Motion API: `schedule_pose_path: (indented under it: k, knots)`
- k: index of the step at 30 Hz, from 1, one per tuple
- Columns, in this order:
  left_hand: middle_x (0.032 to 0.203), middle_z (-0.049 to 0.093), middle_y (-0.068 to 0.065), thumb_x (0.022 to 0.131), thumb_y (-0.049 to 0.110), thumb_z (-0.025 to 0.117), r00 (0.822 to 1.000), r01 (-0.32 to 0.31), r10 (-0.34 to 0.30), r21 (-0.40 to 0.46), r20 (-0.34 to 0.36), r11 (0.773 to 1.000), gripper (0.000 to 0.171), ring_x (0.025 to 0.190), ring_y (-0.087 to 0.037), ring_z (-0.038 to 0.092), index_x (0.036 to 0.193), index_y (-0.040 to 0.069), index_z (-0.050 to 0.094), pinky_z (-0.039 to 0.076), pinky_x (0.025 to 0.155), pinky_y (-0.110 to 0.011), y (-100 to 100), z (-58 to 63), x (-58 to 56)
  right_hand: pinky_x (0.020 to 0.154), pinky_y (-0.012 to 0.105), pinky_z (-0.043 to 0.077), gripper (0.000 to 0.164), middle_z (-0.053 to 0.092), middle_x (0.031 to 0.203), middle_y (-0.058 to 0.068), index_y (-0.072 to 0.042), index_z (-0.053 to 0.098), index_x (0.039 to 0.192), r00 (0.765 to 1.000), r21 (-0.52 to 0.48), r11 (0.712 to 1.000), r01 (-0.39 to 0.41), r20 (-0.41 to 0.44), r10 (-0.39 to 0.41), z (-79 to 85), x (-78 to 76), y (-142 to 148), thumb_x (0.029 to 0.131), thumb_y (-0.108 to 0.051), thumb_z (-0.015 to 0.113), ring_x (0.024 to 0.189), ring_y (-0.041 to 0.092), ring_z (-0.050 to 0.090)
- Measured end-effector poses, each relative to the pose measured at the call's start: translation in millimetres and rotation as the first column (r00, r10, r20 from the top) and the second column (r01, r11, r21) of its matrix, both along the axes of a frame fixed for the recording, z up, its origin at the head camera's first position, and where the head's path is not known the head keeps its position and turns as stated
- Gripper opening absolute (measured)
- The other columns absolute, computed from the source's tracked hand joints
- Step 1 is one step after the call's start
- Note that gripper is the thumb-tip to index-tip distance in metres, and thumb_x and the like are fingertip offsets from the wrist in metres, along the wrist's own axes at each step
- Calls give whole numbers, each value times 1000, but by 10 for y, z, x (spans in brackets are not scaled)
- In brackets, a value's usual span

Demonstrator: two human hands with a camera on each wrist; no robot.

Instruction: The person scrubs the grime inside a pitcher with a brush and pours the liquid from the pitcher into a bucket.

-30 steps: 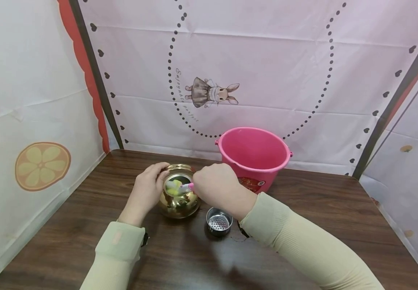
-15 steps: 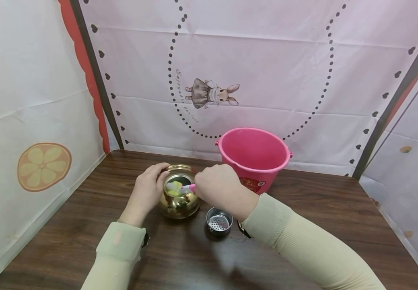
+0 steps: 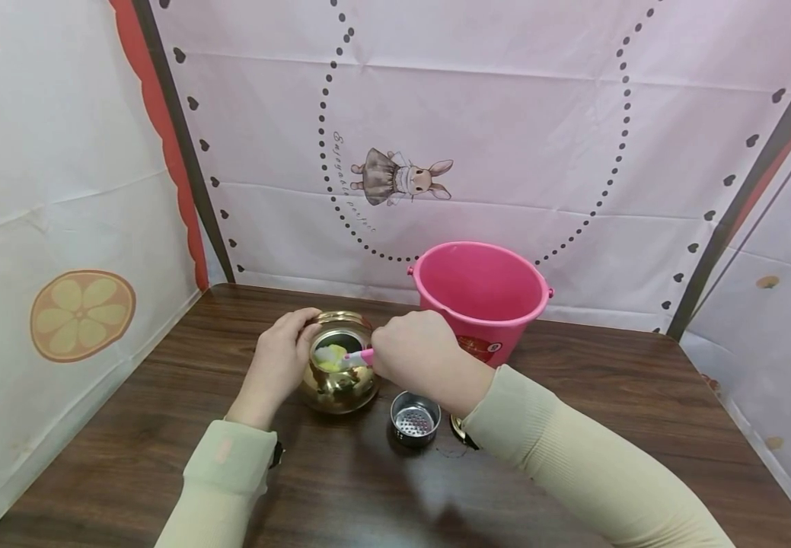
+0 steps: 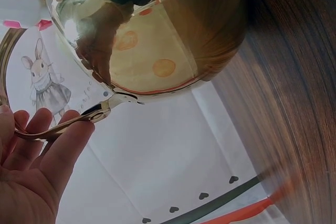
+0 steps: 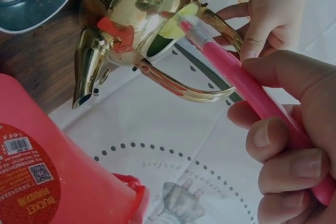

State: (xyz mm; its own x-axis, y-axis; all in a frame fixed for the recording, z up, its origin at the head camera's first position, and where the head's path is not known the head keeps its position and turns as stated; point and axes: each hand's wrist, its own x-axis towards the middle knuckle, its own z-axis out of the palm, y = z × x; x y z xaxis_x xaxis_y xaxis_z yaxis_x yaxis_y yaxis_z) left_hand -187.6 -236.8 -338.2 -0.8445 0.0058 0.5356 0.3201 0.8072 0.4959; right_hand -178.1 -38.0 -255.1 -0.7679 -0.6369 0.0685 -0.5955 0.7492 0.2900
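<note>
A gold kettle (image 3: 339, 393) with a curved spout stands on the wooden table, its top opening uncovered. My left hand (image 3: 279, 364) grips the kettle's handle (image 4: 63, 125) from the left, fingers curled round it in the left wrist view. In my right hand (image 3: 417, 352) is a pink-handled brush (image 5: 231, 69), held in the curled fingers. Its yellow and white head (image 3: 330, 358) sits in the kettle's mouth; the far end of the head is hidden inside. A steel strainer basket (image 3: 414, 421) rests on the table just right of the kettle.
Behind my right hand stands a pink bucket (image 3: 484, 285) near the table's back edge. A gold lid-like piece (image 3: 462, 432) lies partly under my right sleeve. Printed cloth walls (image 3: 539, 137) enclose the table (image 3: 573, 472) at the back and sides.
My right hand has drawn slightly to the right with the brush, its head still in the kettle's mouth. Left hand and kettle have hardly moved.
</note>
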Motion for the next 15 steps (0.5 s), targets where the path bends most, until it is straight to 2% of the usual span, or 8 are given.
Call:
schedule_pose_path:
  k: [15]
  knots:
    - [110, 63, -19, 96, 14, 54, 1000, -3, 3, 14, 1, 1000, 24, 102, -36, 62, 115, 1, 61, 52, 86, -50, -2, -14, 4, 36, 29, 41, 25, 51, 52, -3, -19, 61, 65, 1000, -3, 1000, -2, -19, 2, -13, 3, 55, 87, -31, 61, 47, 15, 45]
